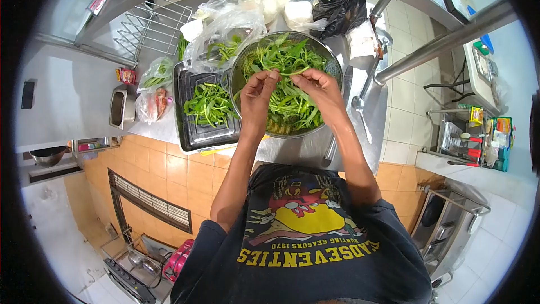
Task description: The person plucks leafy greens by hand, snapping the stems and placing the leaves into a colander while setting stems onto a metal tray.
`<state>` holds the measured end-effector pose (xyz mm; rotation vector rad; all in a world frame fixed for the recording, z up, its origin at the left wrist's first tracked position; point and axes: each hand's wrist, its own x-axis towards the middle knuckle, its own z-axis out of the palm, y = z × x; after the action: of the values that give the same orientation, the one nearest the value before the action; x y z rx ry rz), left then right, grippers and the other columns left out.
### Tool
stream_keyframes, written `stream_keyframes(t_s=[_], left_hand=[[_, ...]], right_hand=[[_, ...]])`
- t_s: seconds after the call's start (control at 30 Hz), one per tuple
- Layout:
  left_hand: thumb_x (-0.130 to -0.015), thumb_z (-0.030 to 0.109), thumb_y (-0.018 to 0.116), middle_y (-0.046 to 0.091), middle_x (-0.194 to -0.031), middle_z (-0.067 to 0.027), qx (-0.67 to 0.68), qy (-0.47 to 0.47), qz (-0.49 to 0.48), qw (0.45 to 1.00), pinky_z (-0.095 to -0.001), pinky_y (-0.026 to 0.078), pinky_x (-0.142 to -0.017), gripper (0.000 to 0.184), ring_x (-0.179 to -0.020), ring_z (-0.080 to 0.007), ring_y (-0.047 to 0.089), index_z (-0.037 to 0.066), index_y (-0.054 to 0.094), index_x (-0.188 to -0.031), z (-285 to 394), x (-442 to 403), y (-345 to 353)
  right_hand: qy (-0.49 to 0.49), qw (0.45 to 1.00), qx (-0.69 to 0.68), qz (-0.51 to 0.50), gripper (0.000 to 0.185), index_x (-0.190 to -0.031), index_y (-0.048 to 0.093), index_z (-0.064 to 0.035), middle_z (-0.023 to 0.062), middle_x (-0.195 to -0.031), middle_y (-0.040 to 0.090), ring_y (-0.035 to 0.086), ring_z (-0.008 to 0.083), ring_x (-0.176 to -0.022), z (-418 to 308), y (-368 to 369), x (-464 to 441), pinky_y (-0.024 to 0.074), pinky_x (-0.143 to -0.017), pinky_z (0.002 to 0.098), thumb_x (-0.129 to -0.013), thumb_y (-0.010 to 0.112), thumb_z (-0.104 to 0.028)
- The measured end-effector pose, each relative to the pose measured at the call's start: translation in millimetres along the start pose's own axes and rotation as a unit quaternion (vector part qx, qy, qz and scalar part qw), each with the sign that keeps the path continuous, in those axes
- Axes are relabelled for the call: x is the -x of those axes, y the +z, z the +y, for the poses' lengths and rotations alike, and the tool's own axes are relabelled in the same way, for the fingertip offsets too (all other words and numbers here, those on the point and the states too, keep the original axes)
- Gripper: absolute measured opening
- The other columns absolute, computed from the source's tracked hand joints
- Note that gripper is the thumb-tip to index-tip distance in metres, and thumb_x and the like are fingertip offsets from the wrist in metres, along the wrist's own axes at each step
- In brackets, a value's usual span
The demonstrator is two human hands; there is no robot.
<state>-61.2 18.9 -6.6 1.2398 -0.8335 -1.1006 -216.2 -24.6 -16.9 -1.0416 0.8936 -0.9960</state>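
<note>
The green stem (290,73) is over the far half of the colander (333,61); I judge it light, flexible and easily bruised, maybe slippery, so its leafless part should be pinched gently. The left hand (259,90) and the right hand (319,89) both hold it in narrow thumb-and-finger pinches, forearms reaching across the colander's near rim.

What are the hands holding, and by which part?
A green stem, pinched at two spots along it, by the left hand and the right hand.
</note>
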Motion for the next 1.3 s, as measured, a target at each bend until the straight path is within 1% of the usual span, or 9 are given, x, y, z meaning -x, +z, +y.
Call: stream_keyframes(t_s=[0.2,0.3,0.4,0.43,0.53,0.73,0.93,1.1,1.3], left_hand=[[-0.094,0.024,0.067,0.069,-0.098,-0.002,0.036,0.005,0.023,0.999,-0.0265,0.044,-0.086,0.022,-0.091,-0.0095,0.059,0.005,0.068,-0.103,-2,-6,-12],[-0.094,0.024,0.067,0.069,-0.098,-0.0018,0.036,-0.002,0.085,0.996,-0.0269,0.044,-0.086,0.02,-0.091,-0.0098,0.059,0.005,0.068,-0.101,3,-14,-23],[-0.095,0.024,0.066,0.069,-0.097,-0.0019,0.005,0.013,0.083,0.996,-0.0269,0.044,-0.087,0.019,-0.092,-0.0095,0.059,0.005,0.067,-0.099,15,-19,-30],[-0.095,0.028,0.066,0.066,-0.094,0.002,-0.012,0.036,0.056,0.998,-0.0213,0.039,-0.078,0.018,-0.081,-0.0055,0.053,0.01,0.066,-0.095,19,-19,-29],[-0.096,0.019,0.065,0.07,-0.094,-0.0018,-0.034,0.092,0.037,0.994,-0.0245,0.045,-0.082,0.016,-0.085,-0.0078,0.059,0.003,0.065,-0.098,13,-20,-32],[-0.091,0.016,0.07,0.071,-0.085,-0.0077,-0.244,0.125,0.061,0.96,-0.0262,0.048,-0.074,0.017,-0.079,-0.0118,0.063,0.001,0.068,-0.099,15,-13,-30],[-0.085,0.014,0.073,0.072,-0.086,-0.0135,-0.369,0.19,0.012,0.91,-0.0353,0.049,-0.074,0.018,-0.078,-0.0241,0.067,0.004,0.073,-0.1,24,-4,-27],[-0.084,0.017,0.074,0.073,-0.091,-0.0077,-0.415,0.209,-0.058,0.883,-0.0375,0.044,-0.08,0.016,-0.085,-0.0251,0.065,0.009,0.074,-0.098,28,3,-24],[-0.085,0.02,0.073,0.073,-0.093,-0.0058,-0.427,0.215,-0.065,0.876,-0.0385,0.04,-0.083,0.014,-0.088,-0.0242,0.064,0.01,0.074,-0.095,26,7,-22]], right_hand=[[-0.045,0.989,0.14,-0.013,0.013,-0.094,0.071,0.0,0.0015,-0.085,0.067,0.058,0.0082,-0.08,-7,-7,5,0.0441,-0.072,0.0247,-0.089,0.07,-0.011],[-0.074,0.978,0.194,0.017,0.012,-0.094,0.071,-0.0016,0.0059,-0.085,0.069,0.061,0.0158,-0.081,-6,-15,8,0.0458,-0.075,0.029,-0.087,0.07,-0.011],[-0.154,0.923,0.351,-0.001,0.01,-0.093,0.073,-0.0045,0.0093,-0.088,0.069,0.062,0.0263,-0.085,-8,-26,8,0.0457,-0.082,0.0358,-0.085,0.07,-0.011],[-0.162,0.913,0.374,0.0,0.007,-0.088,0.073,-0.0059,0.0098,-0.089,0.067,0.059,0.0316,-0.089,-6,-27,8,0.0439,-0.086,0.0404,-0.084,0.069,-0.011],[-0.201,0.861,0.466,0.025,0.006,-0.087,0.072,-0.0052,0.0086,-0.087,0.066,0.058,0.0308,-0.088,-10,-27,11,0.0437,-0.083,0.0409,-0.085,0.068,-0.01],[-0.177,0.895,0.407,0.045,0.009,-0.093,0.07,-0.0056,0.0082,-0.088,0.066,0.058,0.0297,-0.09,-10,-27,6,0.0434,-0.08,0.0401,-0.085,0.068,-0.009],[-0.237,0.895,0.376,0.038,0.015,-0.1,0.069,-0.0048,0.0095,-0.085,0.062,0.056,0.029,-0.088,-28,-12,10,0.0434,-0.08,0.0399,-0.085,0.068,-0.008],[-0.332,0.824,0.459,0.013,0.024,-0.107,0.071,-0.0122,0.0074,-0.112,0.054,0.05,0.0291,-0.105,-27,0,9,0.0398,-0.091,0.041,-0.084,0.071,-0.016],[-0.332,0.832,0.445,0.0,0.017,-0.098,0.072,-0.0101,0.006,-0.106,0.056,0.051,0.0272,-0.105,-18,0,5,0.0378,-0.093,0.0416,-0.082,0.072,-0.013]])
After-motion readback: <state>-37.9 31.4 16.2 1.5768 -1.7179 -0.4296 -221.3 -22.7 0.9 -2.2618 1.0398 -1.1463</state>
